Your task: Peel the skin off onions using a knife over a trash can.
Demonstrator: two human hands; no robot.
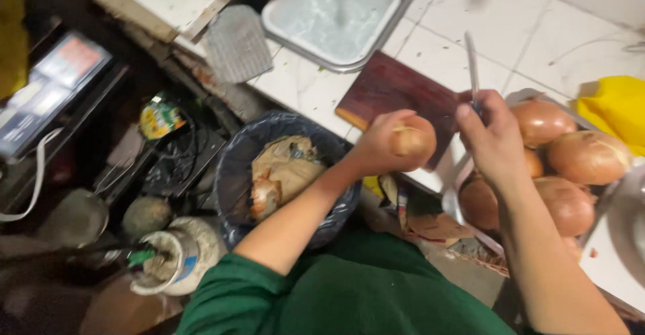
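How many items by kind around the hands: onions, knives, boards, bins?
Onions: 7, one in the left hand, onion, about six in the metal bowl, some partly hidden
Knife: 1, in the right hand
Cutting board: 1
Waste bin: 1
Total: 10

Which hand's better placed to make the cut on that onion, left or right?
Right, most likely. The right hand grips the knife, blade pointing up, close beside the onion. The left hand is wrapped around that onion, holding it over the cutting board edge, so its grip is taken.
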